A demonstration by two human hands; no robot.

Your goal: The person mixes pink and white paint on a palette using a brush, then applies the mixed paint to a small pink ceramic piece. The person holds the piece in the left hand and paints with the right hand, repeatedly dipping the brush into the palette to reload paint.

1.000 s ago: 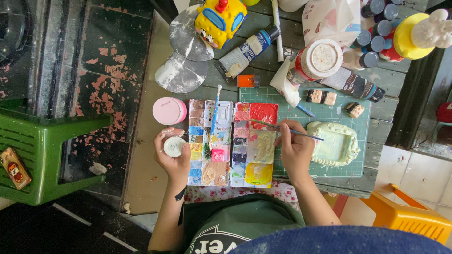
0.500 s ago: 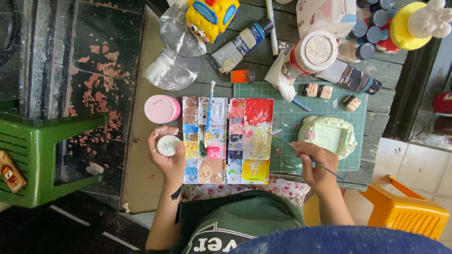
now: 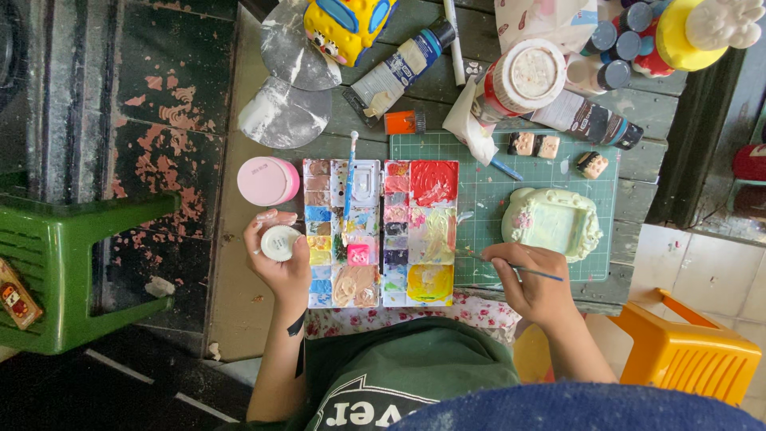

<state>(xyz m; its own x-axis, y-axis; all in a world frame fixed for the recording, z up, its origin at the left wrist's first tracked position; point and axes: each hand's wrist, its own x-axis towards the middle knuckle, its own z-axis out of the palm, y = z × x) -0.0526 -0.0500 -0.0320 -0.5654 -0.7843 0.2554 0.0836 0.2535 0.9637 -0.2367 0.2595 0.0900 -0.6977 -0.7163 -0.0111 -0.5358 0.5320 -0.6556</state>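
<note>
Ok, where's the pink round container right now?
In the head view the pink round container stands on the table left of the paint palette, just above the left hand, which holds a small white round piece.

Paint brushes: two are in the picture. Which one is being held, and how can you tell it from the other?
The blue-handled brush in the right hand, its tip at the paint tray. The other brush lies untouched along the tray's middle.
</note>
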